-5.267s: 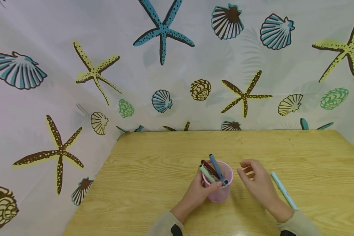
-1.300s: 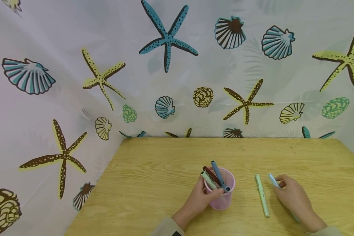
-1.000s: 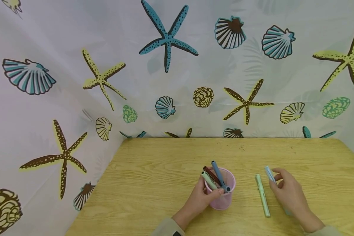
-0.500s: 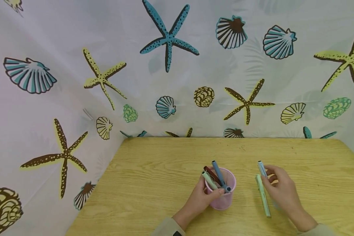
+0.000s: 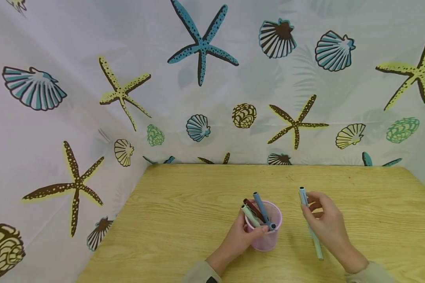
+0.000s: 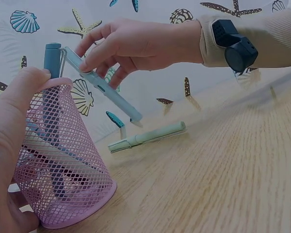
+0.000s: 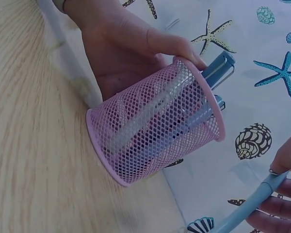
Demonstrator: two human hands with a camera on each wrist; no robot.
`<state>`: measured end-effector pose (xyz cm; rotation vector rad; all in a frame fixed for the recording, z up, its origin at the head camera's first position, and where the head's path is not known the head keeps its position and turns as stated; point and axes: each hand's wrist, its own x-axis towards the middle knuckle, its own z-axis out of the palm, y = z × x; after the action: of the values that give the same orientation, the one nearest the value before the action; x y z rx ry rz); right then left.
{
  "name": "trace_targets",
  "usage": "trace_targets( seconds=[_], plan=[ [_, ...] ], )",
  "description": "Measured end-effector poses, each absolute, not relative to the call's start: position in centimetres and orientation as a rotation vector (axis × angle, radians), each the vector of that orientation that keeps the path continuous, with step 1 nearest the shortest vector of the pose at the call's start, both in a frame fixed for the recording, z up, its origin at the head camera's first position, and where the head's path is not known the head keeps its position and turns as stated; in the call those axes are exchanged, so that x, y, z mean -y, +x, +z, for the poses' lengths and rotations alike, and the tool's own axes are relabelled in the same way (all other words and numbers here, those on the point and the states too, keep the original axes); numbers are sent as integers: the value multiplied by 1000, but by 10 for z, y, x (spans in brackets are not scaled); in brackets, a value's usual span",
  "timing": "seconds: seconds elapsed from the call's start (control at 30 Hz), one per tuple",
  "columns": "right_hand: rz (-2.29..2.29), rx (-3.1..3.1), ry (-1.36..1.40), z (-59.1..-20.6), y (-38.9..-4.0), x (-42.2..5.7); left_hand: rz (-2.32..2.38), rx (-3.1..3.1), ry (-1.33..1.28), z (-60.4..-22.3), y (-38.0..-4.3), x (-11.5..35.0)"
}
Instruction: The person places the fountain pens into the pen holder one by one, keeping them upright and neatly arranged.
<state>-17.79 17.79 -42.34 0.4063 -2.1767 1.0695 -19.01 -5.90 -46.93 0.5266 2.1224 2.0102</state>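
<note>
My left hand (image 5: 238, 237) grips a pink mesh pen cup (image 5: 265, 243), its thumb over the rim and its fingers round the far-left side. The cup stands upright on the table and holds several pens: a pale green one (image 5: 250, 216), a dark red one (image 5: 254, 209) and blue ones (image 5: 261, 207). To the right of the cup, my right hand (image 5: 327, 222) pinches a light blue pen (image 6: 111, 94) between thumb and fingers, tilted and raised off the table. Below it a light green pen (image 6: 157, 134) lies on the wood, partly hidden by the hand in the head view.
The wooden table (image 5: 170, 228) reaches back to a white curtain (image 5: 212, 137) printed with shells and starfish, which also hangs along the left side. A dark wrist device (image 6: 235, 46) sits at the right sleeve.
The light blue pen, earlier lying on the table, has been picked up by my right hand and carried left towards the cup. The light green pen has appeared on the table. My left hand keeps its hold.
</note>
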Motion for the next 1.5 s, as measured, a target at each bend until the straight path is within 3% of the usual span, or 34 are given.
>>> trace_targets(
  seconds=[0.57, 1.23, 1.5],
  plan=[
    [1238, 1982, 623, -372, -160, -140, 1995, -2152, 514, -469, -189, 60],
    [1383, 1886, 654, -377, -170, -127, 2011, -2150, 606, -465, -191, 59],
    [1284, 2083, 592, -399, -172, -126, 2017, -2139, 582, -466, -190, 59]
  ],
)
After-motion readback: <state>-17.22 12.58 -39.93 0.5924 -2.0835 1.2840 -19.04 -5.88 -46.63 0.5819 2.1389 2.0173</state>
